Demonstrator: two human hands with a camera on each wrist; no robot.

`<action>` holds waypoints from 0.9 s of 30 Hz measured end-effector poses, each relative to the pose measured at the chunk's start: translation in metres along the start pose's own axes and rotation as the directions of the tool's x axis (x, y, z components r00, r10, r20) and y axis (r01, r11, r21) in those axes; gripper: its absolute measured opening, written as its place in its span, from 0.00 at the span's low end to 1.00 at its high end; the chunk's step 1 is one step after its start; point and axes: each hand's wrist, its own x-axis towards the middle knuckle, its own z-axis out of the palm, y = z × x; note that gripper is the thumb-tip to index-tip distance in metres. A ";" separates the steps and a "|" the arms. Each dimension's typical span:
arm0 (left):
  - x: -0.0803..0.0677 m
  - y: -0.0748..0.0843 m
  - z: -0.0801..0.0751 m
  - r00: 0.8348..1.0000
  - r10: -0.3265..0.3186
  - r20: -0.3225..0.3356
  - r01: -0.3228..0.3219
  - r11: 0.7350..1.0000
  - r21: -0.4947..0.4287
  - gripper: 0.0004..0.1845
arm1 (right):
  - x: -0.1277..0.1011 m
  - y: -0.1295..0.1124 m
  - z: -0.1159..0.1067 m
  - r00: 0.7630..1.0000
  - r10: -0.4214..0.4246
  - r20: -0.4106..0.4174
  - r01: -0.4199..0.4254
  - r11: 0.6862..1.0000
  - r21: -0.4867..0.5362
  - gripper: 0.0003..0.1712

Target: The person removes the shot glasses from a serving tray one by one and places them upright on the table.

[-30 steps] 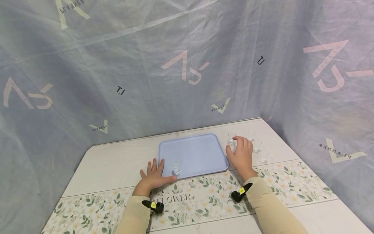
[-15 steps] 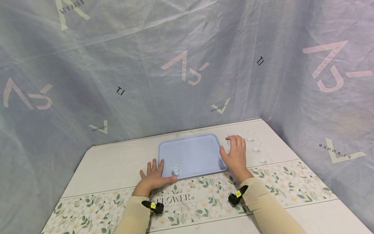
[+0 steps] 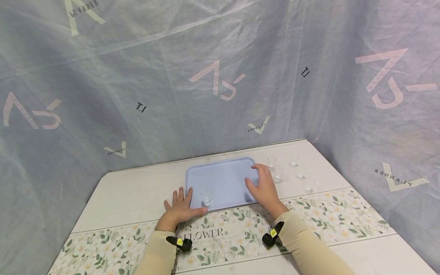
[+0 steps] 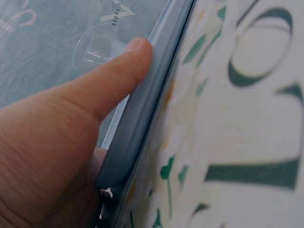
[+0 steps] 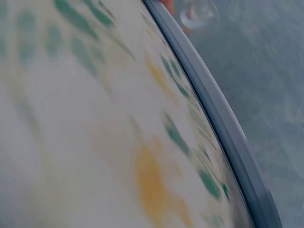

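Observation:
A light blue tray point(image 3: 223, 177) lies on the table with one small clear glass point(image 3: 206, 198) point(image 4: 95, 45) near its front left corner. My left hand point(image 3: 180, 208) lies flat on the table, its thumb point(image 4: 118, 71) pressed along the tray's front rim point(image 4: 142, 109). My right hand point(image 3: 261, 187) hovers over the tray's right part with the fingers bent downward; whatever is under the palm is hidden. The right wrist view shows only the tray rim point(image 5: 213, 114), the glass point(image 5: 197, 12) far off, and blurred cloth.
Several small clear glasses point(image 3: 277, 175) stand on the white table just right of the tray. A floral runner point(image 3: 326, 214) point(image 4: 237, 118) crosses the table in front of the tray. Draped grey sheeting walls the table at the back and right.
My right hand has left the group of glasses and moved left over the tray's right part. The left hand and the glass on the tray have stayed put.

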 end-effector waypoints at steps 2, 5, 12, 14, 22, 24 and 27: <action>-0.003 0.003 -0.003 1.000 -0.001 0.007 0.001 1.000 0.002 0.68 | -0.003 -0.005 0.006 0.998 0.023 0.052 -0.024 0.999 0.023 0.29; -0.008 0.008 -0.008 1.000 -0.003 0.013 0.003 1.000 -0.001 0.67 | -0.007 -0.015 0.016 0.991 0.036 0.129 -0.044 0.997 0.063 0.33; -0.008 0.010 -0.009 1.000 -0.001 -0.001 0.001 1.000 0.013 0.66 | -0.014 -0.039 0.037 0.965 0.009 0.261 -0.061 0.979 0.195 0.37; -0.009 0.010 -0.009 1.000 0.000 -0.003 0.000 1.000 0.015 0.66 | -0.016 -0.046 0.043 0.957 0.008 0.291 -0.076 0.972 0.223 0.38; -0.007 0.009 -0.008 1.000 0.014 -0.001 -0.014 0.999 0.033 0.68 | -0.020 -0.066 0.067 0.928 -0.019 0.371 -0.080 0.965 0.250 0.39; -0.009 0.010 -0.008 1.000 0.018 0.001 -0.018 0.999 0.030 0.69 | -0.020 -0.068 0.071 0.921 -0.024 0.389 -0.079 0.966 0.246 0.39; -0.010 0.011 -0.011 1.000 0.026 -0.007 -0.026 0.999 0.024 0.68 | -0.019 -0.072 0.076 0.915 -0.022 0.404 -0.079 0.970 0.232 0.38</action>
